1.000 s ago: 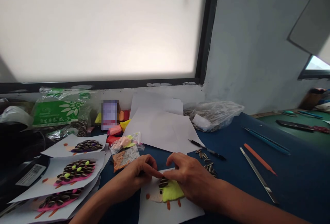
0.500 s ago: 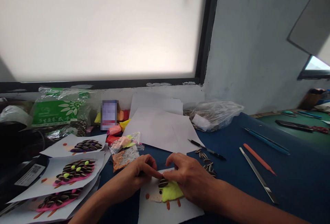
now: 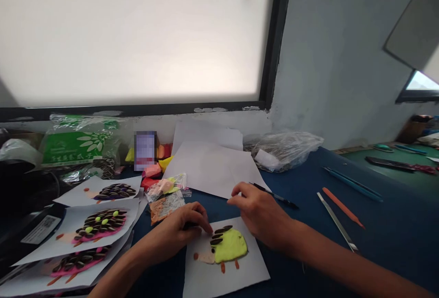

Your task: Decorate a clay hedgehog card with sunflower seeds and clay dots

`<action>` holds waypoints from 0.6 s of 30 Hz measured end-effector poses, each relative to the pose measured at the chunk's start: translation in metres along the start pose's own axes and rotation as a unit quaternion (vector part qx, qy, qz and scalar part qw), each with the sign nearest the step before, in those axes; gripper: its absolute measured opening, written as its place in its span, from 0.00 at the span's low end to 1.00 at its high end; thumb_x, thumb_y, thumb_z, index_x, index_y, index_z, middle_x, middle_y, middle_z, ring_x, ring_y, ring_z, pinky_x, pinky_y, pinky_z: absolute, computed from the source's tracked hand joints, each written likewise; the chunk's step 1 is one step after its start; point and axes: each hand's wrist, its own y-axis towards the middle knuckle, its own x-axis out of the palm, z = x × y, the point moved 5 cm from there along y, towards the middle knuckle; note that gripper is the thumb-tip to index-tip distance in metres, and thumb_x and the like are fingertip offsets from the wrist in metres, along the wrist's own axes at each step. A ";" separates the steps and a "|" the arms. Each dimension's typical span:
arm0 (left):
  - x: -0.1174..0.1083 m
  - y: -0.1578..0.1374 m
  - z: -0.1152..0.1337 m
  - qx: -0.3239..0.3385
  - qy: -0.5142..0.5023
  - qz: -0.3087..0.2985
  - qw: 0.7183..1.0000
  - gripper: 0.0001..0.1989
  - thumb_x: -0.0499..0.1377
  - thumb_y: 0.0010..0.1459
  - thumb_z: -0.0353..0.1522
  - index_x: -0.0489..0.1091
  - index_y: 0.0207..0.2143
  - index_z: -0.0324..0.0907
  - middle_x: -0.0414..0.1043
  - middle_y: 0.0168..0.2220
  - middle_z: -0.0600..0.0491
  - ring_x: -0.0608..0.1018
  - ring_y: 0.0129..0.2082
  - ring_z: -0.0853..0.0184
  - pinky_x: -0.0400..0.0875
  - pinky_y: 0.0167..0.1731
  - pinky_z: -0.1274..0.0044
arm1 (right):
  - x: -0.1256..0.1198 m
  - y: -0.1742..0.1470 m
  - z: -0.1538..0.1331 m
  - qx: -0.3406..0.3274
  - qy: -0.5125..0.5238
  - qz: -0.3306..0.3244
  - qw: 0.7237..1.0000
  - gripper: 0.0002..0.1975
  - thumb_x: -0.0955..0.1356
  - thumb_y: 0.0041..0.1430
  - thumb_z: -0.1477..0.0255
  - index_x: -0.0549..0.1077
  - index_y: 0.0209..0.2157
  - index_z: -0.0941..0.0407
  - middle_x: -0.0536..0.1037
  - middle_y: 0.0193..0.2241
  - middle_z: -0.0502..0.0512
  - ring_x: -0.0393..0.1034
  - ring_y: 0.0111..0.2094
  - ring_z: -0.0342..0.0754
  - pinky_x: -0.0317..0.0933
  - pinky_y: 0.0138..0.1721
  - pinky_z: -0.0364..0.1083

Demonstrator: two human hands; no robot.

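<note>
A sheet of white paper (image 3: 226,284) lies in front of me with a hedgehog picture in modelling clay. Its yellow-green body (image 3: 231,245) has a beige snout, a brown nose and brown legs; several dark striped sunflower seeds (image 3: 219,234) sit along its upper left edge. My left hand (image 3: 192,222) rests at the paper's upper left, fingers loosely bent, a fingertip beside the seeds. Above the paper's top right edge hovers my right hand (image 3: 255,209), fingers bent and loosely apart, with nothing visible in them. The loose sunflower seeds on the table are hidden behind it.
Finished-looking hedgehog sheets (image 3: 99,243) overlap at left. Clay packets (image 3: 166,202), blank paper (image 3: 212,170), a black pen (image 3: 277,196) and a clear plastic bag (image 3: 288,149) lie behind. An orange tool (image 3: 343,206), a metal blade (image 3: 338,222) and blue tweezers (image 3: 353,183) are at right.
My right hand has lifted off the hedgehog and moved up and right, uncovering the yellow-green body and seeds. My left hand has stayed at the paper's edge, shifting slightly.
</note>
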 end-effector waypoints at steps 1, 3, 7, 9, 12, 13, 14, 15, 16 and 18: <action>0.000 0.000 -0.001 -0.001 -0.001 0.004 1.000 0.14 0.52 0.51 0.25 0.77 0.34 0.45 0.67 0.39 0.54 0.72 0.38 0.66 0.66 0.39 0.77 | -0.004 0.002 0.007 0.035 -0.014 -0.013 0.999 0.17 0.61 0.56 0.86 0.75 0.44 0.60 0.74 0.42 0.61 0.70 0.41 0.50 0.63 0.39 0.46; -0.001 0.000 -0.003 -0.009 0.007 0.011 1.000 0.13 0.52 0.51 0.26 0.74 0.35 0.44 0.68 0.38 0.54 0.71 0.36 0.66 0.66 0.36 0.77 | -0.014 0.003 0.022 0.106 -0.036 -0.047 0.993 0.13 0.63 0.58 0.82 0.73 0.43 0.60 0.76 0.39 0.59 0.71 0.38 0.50 0.62 0.36 0.45; 0.000 -0.001 -0.004 -0.032 0.032 0.020 0.999 0.14 0.51 0.51 0.27 0.71 0.39 0.45 0.69 0.38 0.54 0.71 0.36 0.65 0.66 0.36 0.76 | -0.025 0.000 0.042 0.172 -0.076 -0.165 0.968 0.07 0.65 0.59 0.78 0.76 0.33 0.58 0.78 0.31 0.57 0.73 0.32 0.50 0.56 0.28 0.43; 0.001 -0.001 -0.002 -0.035 0.035 0.031 0.998 0.14 0.51 0.53 0.29 0.71 0.40 0.45 0.69 0.39 0.54 0.71 0.37 0.65 0.66 0.38 0.75 | -0.028 -0.003 0.046 0.172 -0.079 -0.184 0.964 0.06 0.66 0.58 0.78 0.76 0.32 0.58 0.79 0.32 0.57 0.73 0.33 0.50 0.55 0.28 0.43; 0.002 0.000 -0.001 -0.040 0.045 0.049 0.997 0.13 0.51 0.54 0.31 0.71 0.40 0.45 0.69 0.39 0.53 0.70 0.37 0.65 0.66 0.37 0.75 | -0.028 -0.005 0.046 0.173 -0.089 -0.201 0.960 0.06 0.67 0.56 0.79 0.77 0.34 0.59 0.79 0.34 0.59 0.74 0.35 0.52 0.55 0.28 0.43; 0.003 0.001 -0.001 -0.042 0.049 0.054 0.996 0.13 0.51 0.54 0.31 0.72 0.40 0.45 0.69 0.39 0.53 0.70 0.36 0.65 0.66 0.37 0.75 | -0.028 -0.006 0.045 0.175 -0.095 -0.206 0.958 0.06 0.68 0.55 0.79 0.77 0.35 0.59 0.79 0.35 0.60 0.74 0.36 0.53 0.55 0.28 0.43; 0.004 0.002 -0.002 -0.042 0.050 0.059 0.996 0.13 0.51 0.54 0.31 0.72 0.40 0.45 0.69 0.39 0.53 0.70 0.36 0.65 0.66 0.36 0.75 | -0.028 -0.006 0.045 0.178 -0.100 -0.211 0.956 0.07 0.68 0.55 0.80 0.77 0.35 0.60 0.79 0.35 0.61 0.74 0.36 0.54 0.54 0.28 0.44; 0.004 0.003 -0.002 -0.041 0.051 0.063 0.996 0.13 0.51 0.54 0.31 0.72 0.39 0.45 0.69 0.39 0.53 0.71 0.36 0.65 0.66 0.36 0.75 | -0.027 -0.006 0.044 0.181 -0.106 -0.217 0.953 0.06 0.67 0.55 0.81 0.77 0.34 0.60 0.79 0.35 0.61 0.74 0.36 0.54 0.54 0.28 0.44; 0.005 0.004 -0.002 -0.039 0.051 0.067 0.996 0.13 0.51 0.54 0.31 0.72 0.39 0.44 0.69 0.40 0.52 0.71 0.35 0.65 0.66 0.36 0.75 | -0.027 -0.006 0.044 0.183 -0.110 -0.223 0.951 0.07 0.67 0.55 0.81 0.77 0.33 0.60 0.79 0.34 0.62 0.74 0.36 0.55 0.54 0.28 0.44; 0.006 0.005 -0.002 -0.039 0.056 0.075 0.995 0.13 0.51 0.54 0.31 0.72 0.39 0.44 0.69 0.40 0.52 0.71 0.35 0.65 0.66 0.36 0.74 | -0.025 -0.006 0.044 0.187 -0.118 -0.231 0.948 0.07 0.67 0.54 0.82 0.77 0.33 0.61 0.79 0.34 0.62 0.74 0.36 0.55 0.53 0.27 0.44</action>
